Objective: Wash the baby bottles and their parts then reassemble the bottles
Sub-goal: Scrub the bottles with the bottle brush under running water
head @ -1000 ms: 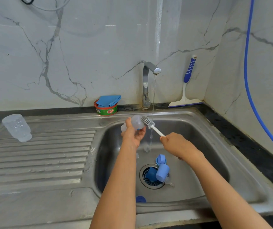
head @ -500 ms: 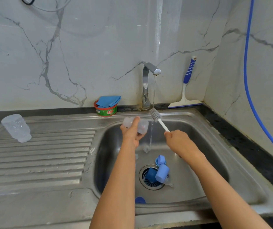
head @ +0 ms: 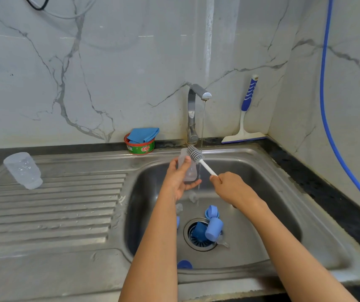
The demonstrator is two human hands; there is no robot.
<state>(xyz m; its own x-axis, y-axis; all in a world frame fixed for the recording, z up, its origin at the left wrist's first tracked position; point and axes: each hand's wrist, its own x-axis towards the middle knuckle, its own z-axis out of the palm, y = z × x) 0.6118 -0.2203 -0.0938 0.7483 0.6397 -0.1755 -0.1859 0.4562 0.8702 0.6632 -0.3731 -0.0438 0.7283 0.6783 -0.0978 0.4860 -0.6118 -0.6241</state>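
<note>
Two hands over the sink basin (head: 262,168). The left hand (head: 178,182) wraps thumb and fingers round a clear baby bottle (head: 189,172), just beside the tap's thin stream (head: 202,127). The right hand (head: 233,189) is closed round the handle of the bottle brush (head: 195,154), bristle head at the bottle's top. Likely fault: the wet bottle slips under brush pressure and drops onto the blue caps (head: 214,228) at the drain.

Bottle (head: 23,171) on drainboard (head: 54,214) left of sink (head: 262,154), caps (head: 214,228) in basin (over the drain (head: 196,244)), squeegee (head: 243,136) behind.
</note>
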